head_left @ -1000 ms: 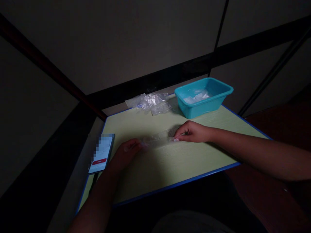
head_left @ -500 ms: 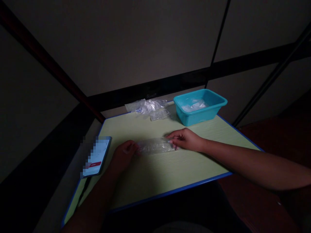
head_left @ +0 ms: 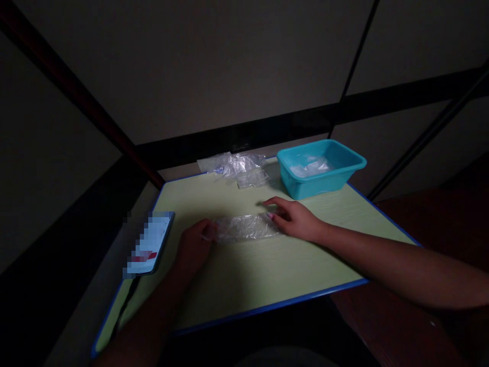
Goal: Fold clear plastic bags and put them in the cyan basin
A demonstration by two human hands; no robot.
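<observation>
The clear bag (head_left: 246,227) is stretched out over the table (head_left: 275,275), between the hands; the left hand (head_left: 195,242) pinches one end; the right hand (head_left: 300,219) is at the other end, spread wide; a blue tub (head_left: 323,186) sits behind.

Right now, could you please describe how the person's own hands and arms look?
The left hand and the right hand wear no gloves. No watch or sleeve can be seen on the right forearm or the left forearm, though the left one is dim.
</observation>
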